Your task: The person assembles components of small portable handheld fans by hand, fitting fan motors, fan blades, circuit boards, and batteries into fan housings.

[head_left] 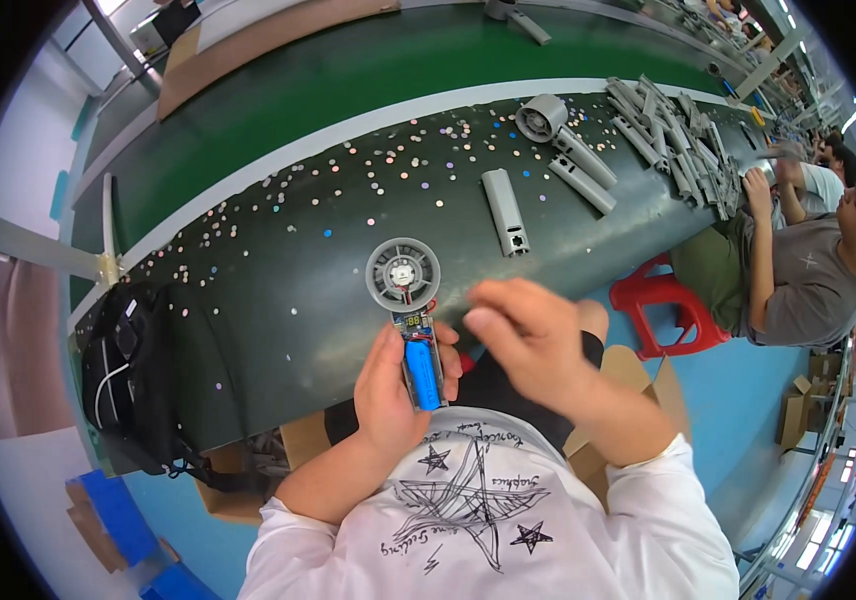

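Note:
My left hand is closed around the handle of a small grey handheld fan, just past the table's near edge. Its round head points away from me and the handle lies uncovered. Inside it show a blue cylindrical battery, a small circuit board with a digit display, and thin red wires. To the right of the fan, my right hand hovers with curled fingers, thumb close to the index finger. Whatever it may hold is hidden. Beyond it on the table lies a grey handle shell.
Another fan head and grey handle parts lie farther off, beside a heap of grey shells. Small round dots cover the far tabletop. A black bag sits left. A co-worker sits right, by a red stool.

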